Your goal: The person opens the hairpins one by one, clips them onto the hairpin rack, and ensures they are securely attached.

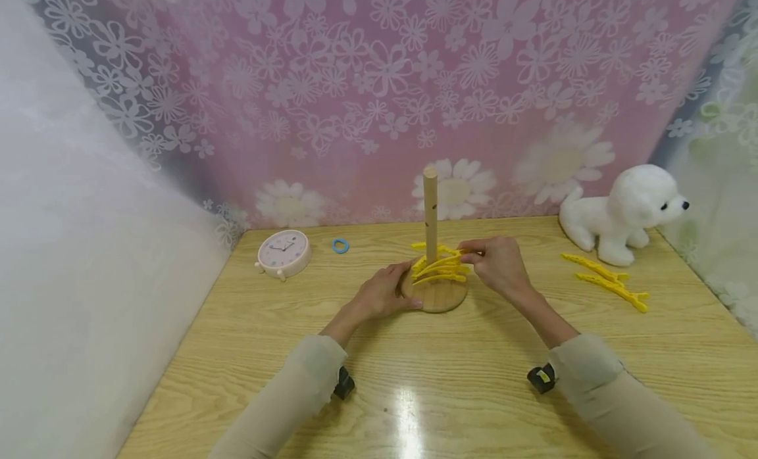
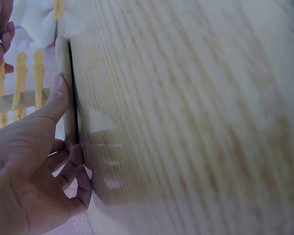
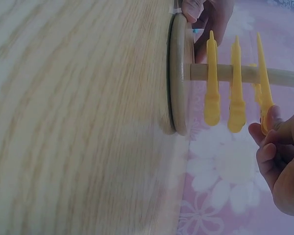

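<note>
A wooden stand, with an upright round post (image 1: 430, 212) on a round base (image 1: 439, 302), stands mid-table. My left hand (image 1: 381, 294) holds the base by its left edge, the thumb (image 2: 59, 100) over its upper face. Up on the post, my right hand (image 1: 502, 267) pinches the handle end of a yellow clip (image 3: 264, 78), whose long jaws lie across the post. Below it, a second yellow clip (image 3: 236, 83) and a third yellow clip (image 3: 212, 83) are clamped across the post, spaced apart, the lowest a little above the base.
Two more yellow clips (image 1: 616, 288) lie on the table at the right, in front of a white plush dog (image 1: 642, 202). Toward the back left are a round pink alarm clock (image 1: 284, 252) and a small blue ring (image 1: 340, 246). A floral curtain (image 1: 355, 117) hangs behind the table.
</note>
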{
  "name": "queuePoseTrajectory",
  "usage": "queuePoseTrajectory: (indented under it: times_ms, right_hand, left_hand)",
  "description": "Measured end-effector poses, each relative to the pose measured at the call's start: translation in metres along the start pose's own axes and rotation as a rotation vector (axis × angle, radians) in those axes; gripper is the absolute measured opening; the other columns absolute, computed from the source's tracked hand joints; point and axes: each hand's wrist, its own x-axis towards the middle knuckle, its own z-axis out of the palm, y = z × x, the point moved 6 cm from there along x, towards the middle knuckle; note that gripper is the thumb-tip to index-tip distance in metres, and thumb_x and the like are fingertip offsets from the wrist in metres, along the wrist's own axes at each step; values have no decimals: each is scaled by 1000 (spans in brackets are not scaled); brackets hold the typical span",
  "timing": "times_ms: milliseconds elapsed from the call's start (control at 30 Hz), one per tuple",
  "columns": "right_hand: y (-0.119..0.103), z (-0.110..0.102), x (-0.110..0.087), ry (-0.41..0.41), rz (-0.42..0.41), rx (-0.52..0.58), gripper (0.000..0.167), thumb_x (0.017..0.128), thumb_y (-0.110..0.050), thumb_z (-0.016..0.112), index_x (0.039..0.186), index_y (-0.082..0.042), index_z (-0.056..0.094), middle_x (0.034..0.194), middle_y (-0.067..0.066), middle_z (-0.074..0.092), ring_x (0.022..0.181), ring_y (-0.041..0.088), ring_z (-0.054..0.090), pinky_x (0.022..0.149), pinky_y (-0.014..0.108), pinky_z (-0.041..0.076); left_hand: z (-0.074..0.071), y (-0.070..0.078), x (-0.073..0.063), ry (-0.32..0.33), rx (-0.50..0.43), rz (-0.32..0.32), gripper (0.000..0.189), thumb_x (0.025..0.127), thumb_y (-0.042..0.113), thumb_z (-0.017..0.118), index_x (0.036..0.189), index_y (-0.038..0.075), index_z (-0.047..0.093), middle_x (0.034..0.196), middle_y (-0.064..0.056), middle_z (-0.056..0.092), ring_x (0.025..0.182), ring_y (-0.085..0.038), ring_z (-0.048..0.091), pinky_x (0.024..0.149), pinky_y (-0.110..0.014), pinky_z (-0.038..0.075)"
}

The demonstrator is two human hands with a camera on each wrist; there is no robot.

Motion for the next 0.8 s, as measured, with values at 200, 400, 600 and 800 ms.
queuePoseTrajectory:
  times_ms: [200, 400, 600, 800]
  right_hand:
    - [1, 2, 2, -13, 12, 4, 14, 91, 5, 76, 104, 5, 81, 95, 21, 78, 66, 30, 75, 41, 25, 24]
    - [2, 4, 2, -34, 26, 4, 15, 90, 5, 76, 105, 5, 81, 96, 21, 78, 66, 29, 74, 41, 25, 27]
    - [2, 4, 2, -38, 29, -2, 16, 91, 4, 75, 107, 5, 80, 96, 21, 78, 63, 24, 73, 41, 26, 26]
    - [2, 4, 2, -46, 34, -7, 17, 91, 4, 75, 107, 5, 80, 97, 21, 78, 60, 22, 70, 41, 26, 28]
  left_hand:
    - [-1, 0, 0, 5, 3, -2, 95, 92, 58, 74, 165, 17, 29, 165, -8, 38, 149, -31, 39, 113, -56, 41]
    - [0, 0, 0, -3, -1, -9, 95, 92, 58, 74, 166, 18, 28, 166, -7, 37, 150, -31, 38, 114, -56, 41]
    - [1, 0, 0, -6, -1, -18, 96, 92, 57, 74, 166, 18, 28, 166, -8, 36, 150, -31, 37, 114, -56, 40]
    - [1, 0, 0, -4, 4, -13, 95, 92, 58, 74, 166, 18, 29, 166, -8, 37, 150, -31, 38, 114, -55, 41]
